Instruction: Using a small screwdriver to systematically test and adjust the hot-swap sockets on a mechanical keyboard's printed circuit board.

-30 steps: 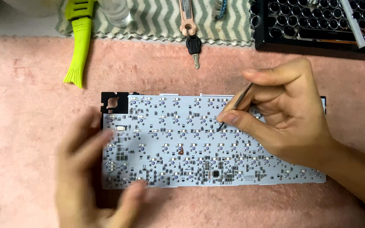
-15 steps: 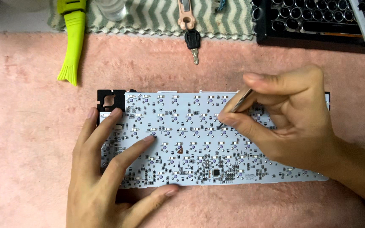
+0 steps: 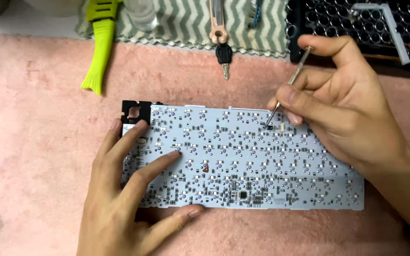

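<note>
The white circuit board (image 3: 243,159) lies flat on a pink fleecy cloth (image 3: 39,142) that covers the tabletop, with the left hand (image 3: 129,189) spread open and pressing its fingers on the board's near-left portion. The right hand (image 3: 342,104) is closed in a pencil grip around a thin metal screwdriver (image 3: 288,83), whose tip touches the board just below and left of its fingertips. Beyond both hands, a yellow-green brush (image 3: 98,47), a black-headed key (image 3: 223,56) and a grey zigzag-patterned cloth (image 3: 181,23) lie at the far edge, and a black tray with round holes (image 3: 338,19) sits directly behind the right hand.
</note>
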